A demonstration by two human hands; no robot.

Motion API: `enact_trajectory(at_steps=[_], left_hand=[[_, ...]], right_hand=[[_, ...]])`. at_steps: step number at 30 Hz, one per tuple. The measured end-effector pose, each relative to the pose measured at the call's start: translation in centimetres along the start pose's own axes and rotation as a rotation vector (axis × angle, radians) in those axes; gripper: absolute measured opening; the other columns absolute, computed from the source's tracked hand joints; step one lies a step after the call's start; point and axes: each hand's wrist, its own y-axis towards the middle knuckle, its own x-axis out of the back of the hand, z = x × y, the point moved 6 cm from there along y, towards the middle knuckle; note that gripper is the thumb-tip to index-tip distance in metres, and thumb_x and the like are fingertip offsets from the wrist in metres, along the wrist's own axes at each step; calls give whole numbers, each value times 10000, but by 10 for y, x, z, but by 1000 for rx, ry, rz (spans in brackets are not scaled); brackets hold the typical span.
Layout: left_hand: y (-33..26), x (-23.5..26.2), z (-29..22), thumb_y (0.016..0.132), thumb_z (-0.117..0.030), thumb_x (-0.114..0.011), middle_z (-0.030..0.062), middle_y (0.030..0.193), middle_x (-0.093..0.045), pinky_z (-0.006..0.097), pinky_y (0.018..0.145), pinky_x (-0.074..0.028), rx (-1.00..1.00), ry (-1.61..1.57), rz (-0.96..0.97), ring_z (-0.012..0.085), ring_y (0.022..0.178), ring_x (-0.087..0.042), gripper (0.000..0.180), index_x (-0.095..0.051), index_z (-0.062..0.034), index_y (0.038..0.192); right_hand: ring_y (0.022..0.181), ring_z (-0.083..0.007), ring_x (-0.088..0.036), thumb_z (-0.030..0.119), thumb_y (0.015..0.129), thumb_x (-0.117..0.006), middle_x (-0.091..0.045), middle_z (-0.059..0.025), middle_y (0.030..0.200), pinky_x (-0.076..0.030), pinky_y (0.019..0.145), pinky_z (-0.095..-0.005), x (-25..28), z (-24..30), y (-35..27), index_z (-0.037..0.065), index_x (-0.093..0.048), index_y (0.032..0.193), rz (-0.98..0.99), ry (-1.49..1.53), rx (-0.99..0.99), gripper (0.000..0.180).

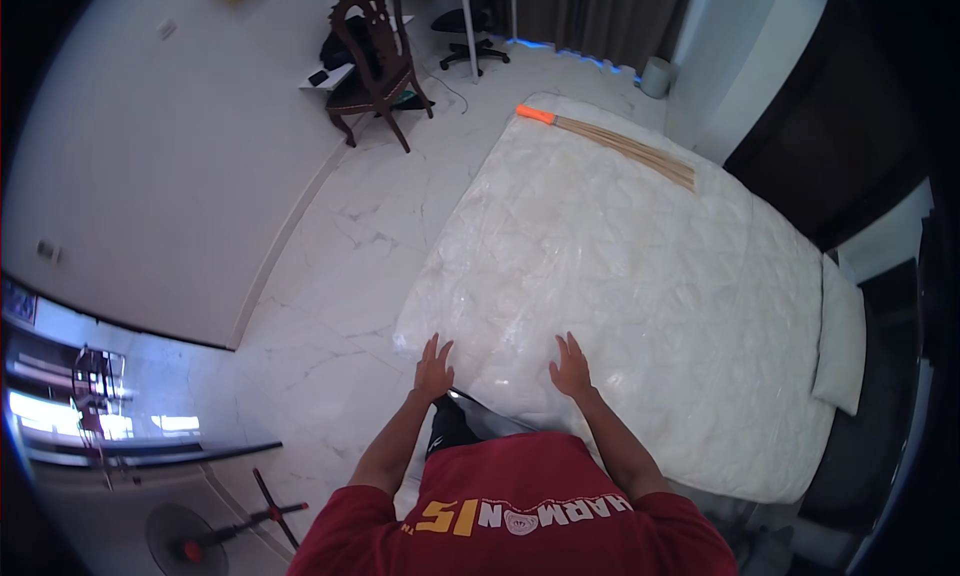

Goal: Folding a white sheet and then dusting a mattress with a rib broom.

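A white quilted mattress (610, 276) with a shiny, clear plastic-like cover spreads out in front of me. My left hand (433, 368) is at its near left corner, fingers stretched out and holding nothing. Farther right, my right hand (571, 366) is over the near part of the mattress, its fingers apart and empty. Whether either palm presses on the cover, I cannot tell. Across the far end of the mattress lies a stick broom (625, 148) with an orange handle, out of reach of both hands.
A white pillow (842, 336) rests at the mattress's right edge. Beyond the far left corner stand a carved wooden chair (375, 91) and a wheeled office chair (474, 51). A small bin (656, 77) is by the curtain (600, 16). Marble-patterned floor (345, 246) runs along the left.
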Motion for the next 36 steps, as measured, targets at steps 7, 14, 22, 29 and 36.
enact_trajectory(at_steps=[7,14,22,29,36], left_hand=[[54,-12,49,793,-328,-609,164,1536,-3,616,984,-339,-183,231,454,443,1384,-91,751,-255,-236,1448],[79,0,56,794,-344,-599,190,1492,-202,537,984,-392,-412,316,738,475,1304,-268,661,-354,-233,1397],[147,34,51,851,-256,-519,155,1113,-620,430,887,-463,-394,13,846,354,1017,-583,511,-419,-144,1339],[316,32,-6,893,-246,-465,174,945,-641,447,823,-461,-685,-166,607,360,887,-592,263,-632,-67,988],[640,77,-55,769,-158,-629,175,1175,-514,440,915,-418,-703,-124,-7,347,1100,-478,424,-516,-71,1169]], right_hand=[[1357,-439,-187,308,796,-607,-146,-242,1491,-303,1010,-600,-53,44,-2,76,-282,1412,127,-63,-389,734],[1324,-448,-253,309,772,-626,-198,-271,1464,-316,1050,-501,-87,61,1,61,-366,1360,57,31,-591,689],[1353,-425,-186,244,743,-634,-207,-273,1445,-218,1006,-665,-95,120,48,63,-384,1305,-172,79,-581,641],[1281,-461,-318,208,741,-642,-254,-297,1422,-349,1020,-496,-88,150,178,42,-345,1353,-199,172,-415,700],[1383,-461,-54,420,803,-562,-50,-164,1535,-205,902,-784,-129,171,248,104,-187,1457,52,-62,-806,817]])
